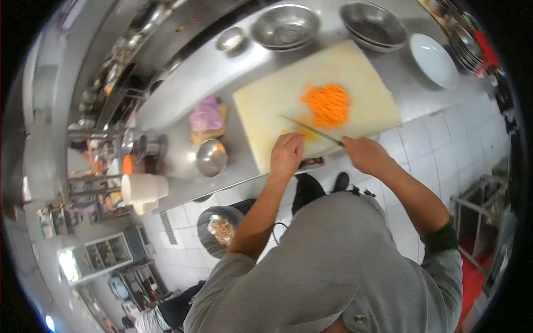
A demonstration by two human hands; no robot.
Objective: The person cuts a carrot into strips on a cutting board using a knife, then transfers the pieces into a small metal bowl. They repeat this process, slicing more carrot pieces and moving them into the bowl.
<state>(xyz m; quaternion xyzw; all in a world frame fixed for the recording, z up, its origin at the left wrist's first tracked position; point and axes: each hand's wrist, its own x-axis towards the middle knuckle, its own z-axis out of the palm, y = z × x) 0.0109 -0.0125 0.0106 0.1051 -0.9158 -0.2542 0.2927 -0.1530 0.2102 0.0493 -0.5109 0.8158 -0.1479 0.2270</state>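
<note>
My right hand [363, 155] is wrapped round the handle of a kitchen knife [312, 129], whose blade slants to the upper left over a pale cutting board [261, 105]. Curled at the board's near edge is my left hand [287, 152], fingers closed, to the left of the blade. A small orange bit shows at its fingertips; whatever lies under them is hidden. Beyond the knife lies a heap of carrot strips [328, 104]. A few more orange pieces are beside the blade, blurred.
Metal bowls [286, 26] and a white oval plate [434, 60] line the counter's far side. Left of the board are a small steel bowl [211, 158] and a purple bundle [206, 115]. A dark bin [208, 236] stands on the floor below, and another person [177, 308] is at lower left.
</note>
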